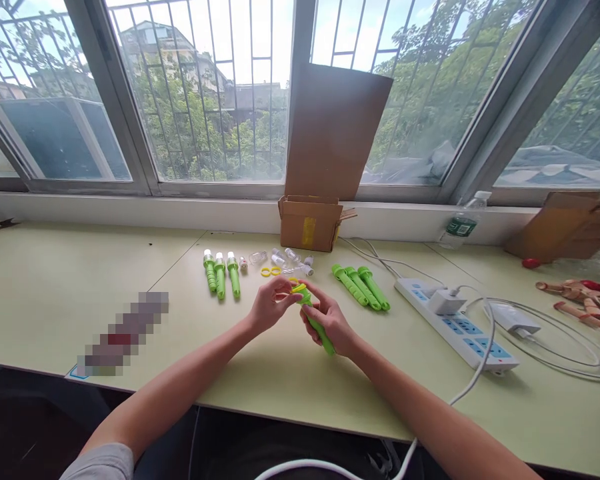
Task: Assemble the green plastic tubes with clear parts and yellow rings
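My right hand (330, 320) grips a green plastic handle (323, 335) that points down toward me. My left hand (270, 303) pinches a small yellow ring (299, 288) at the handle's top end. Both hands hover over the pale green table (45, 293). Behind them lie three finished green handles with clear caps (221, 273), two loose yellow rings (271, 271), several clear caps (285, 259) and three bare green handles (361, 287).
A small cardboard box (310, 223) stands against the window sill, with a cardboard sheet above it. A white power strip (455, 323) with chargers and cables lies to the right. A water bottle (463, 223), wooden and red toys (580, 297) and a blurred patch (125, 330) also sit on the table.
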`<state>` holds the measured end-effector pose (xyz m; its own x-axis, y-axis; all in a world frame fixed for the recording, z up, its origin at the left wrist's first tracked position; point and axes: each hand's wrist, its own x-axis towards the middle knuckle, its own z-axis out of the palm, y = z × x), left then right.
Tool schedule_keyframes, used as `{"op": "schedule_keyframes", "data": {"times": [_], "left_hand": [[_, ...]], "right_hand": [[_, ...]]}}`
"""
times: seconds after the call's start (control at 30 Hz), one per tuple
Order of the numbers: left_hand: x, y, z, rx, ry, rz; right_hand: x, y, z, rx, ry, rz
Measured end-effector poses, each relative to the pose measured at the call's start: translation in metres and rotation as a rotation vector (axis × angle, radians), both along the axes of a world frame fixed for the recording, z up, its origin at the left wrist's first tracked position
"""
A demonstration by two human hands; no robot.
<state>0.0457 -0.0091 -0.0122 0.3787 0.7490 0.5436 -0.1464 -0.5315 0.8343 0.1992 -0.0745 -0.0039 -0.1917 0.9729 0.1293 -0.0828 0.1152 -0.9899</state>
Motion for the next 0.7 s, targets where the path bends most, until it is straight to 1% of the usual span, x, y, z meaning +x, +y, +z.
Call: {"op": "schedule_keyframes", "data": {"times": [0.1,0.2,0.3,0.43,0.57,0.7], "left_hand": [[-0.001,0.002,-0.002,0.023,0.016,0.021],[-0.002,0.003,-0.004,0.043,0.041,0.073],[-0.001,0.002,-0.004,0.05,0.063,0.091],[0.0,0.001,-0.003,0.042,0.068,0.087],[0.001,0.001,-0.003,0.033,0.076,0.091],[0.001,-0.001,-0.004,0.058,0.061,0.113]], "right_hand": [[-0.001,0.003,-0.006,0.085,-0.142,-0.062],[-0.001,0.006,-0.012,0.172,-0.272,-0.131],[0.0,0.006,-0.015,0.24,-0.329,-0.161],[0.0,0.004,-0.013,0.257,-0.302,-0.174],[-0.002,0.002,-0.011,0.206,-0.226,-0.143],[-0.004,0.002,-0.011,0.171,-0.182,-0.121]]}}
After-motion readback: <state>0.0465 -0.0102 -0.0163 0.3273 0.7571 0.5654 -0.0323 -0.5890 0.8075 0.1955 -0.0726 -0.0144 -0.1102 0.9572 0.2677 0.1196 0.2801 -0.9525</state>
